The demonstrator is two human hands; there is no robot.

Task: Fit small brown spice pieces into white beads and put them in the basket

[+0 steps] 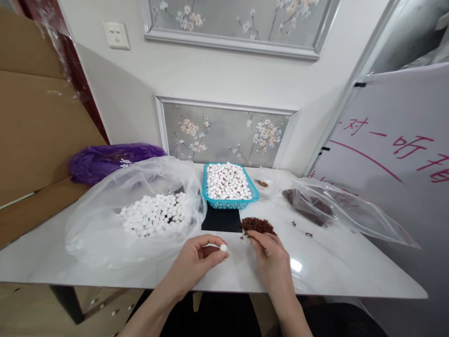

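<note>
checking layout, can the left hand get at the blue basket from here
Likely yes: though the left hand pinches a white ball, only tabletop and a black mat seem to lie before the blue basket.

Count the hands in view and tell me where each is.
2. The left hand pinches a white ball over the table; the right hand is at the near edge of the brown pile. No other hand shows.

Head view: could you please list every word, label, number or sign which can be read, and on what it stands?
"对一听": red handwriting, white board; a small mark before it and the character cut off at the picture's edge are unclear.
Lower red writing, same board: partly behind the clear bag, unreadable.
I can read no other text.
</note>
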